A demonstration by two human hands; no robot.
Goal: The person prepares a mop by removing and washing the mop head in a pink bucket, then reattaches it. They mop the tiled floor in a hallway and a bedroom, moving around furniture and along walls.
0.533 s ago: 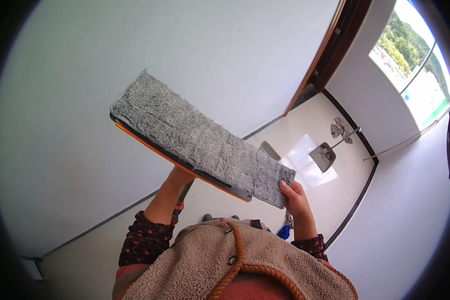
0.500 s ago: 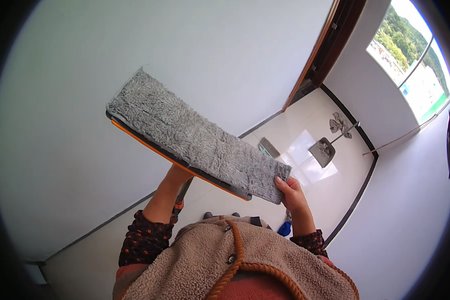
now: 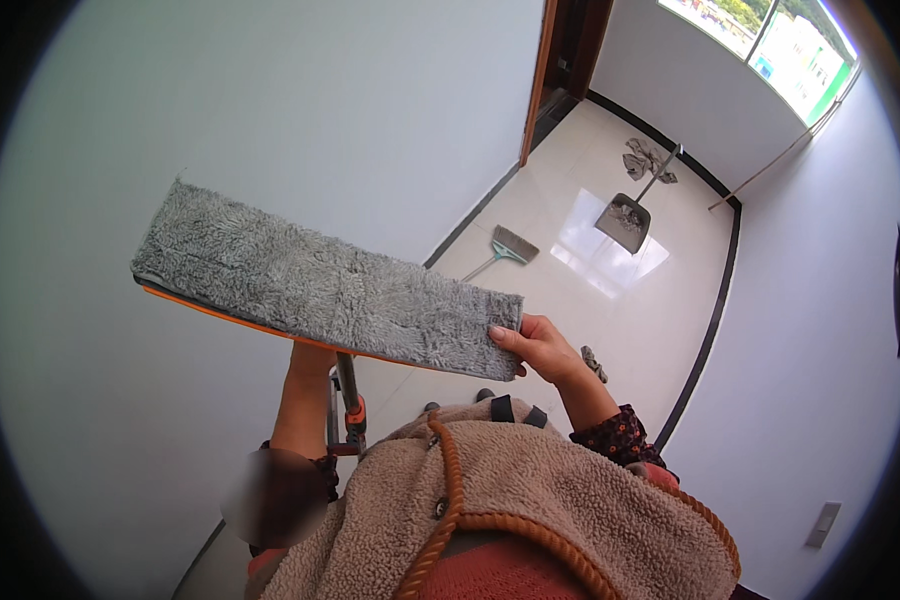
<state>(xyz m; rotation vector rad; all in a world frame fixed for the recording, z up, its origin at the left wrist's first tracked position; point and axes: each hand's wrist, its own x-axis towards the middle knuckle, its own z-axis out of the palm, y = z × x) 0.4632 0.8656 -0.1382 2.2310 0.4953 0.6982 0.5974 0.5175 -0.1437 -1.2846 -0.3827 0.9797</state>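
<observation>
A flat mop is held up before me, its long grey fluffy mop pad (image 3: 320, 275) facing me. Below the pad shows the orange edge (image 3: 230, 320) of the mop plate. My right hand (image 3: 538, 345) pinches the pad's right end, thumb on the fluffy side. Behind the plate, near its middle, is my left hand (image 3: 315, 356); its fingers are hidden by the mop head. The metal mop pole (image 3: 348, 385), with an orange joint, runs down beside my left forearm.
On the tiled floor lie a broom (image 3: 513, 245), a dustpan (image 3: 625, 222) with debris in it, and a crumpled grey cloth (image 3: 645, 160). Another dark cloth (image 3: 594, 364) lies past my right wrist. A thin stick (image 3: 765, 180) leans in the corner. A white wall (image 3: 220, 110) stands close on the left.
The mop head has shifted left and tilted closer to level, my right hand still on the pad's end. My view has turned, so the broom and more of the pole now show.
</observation>
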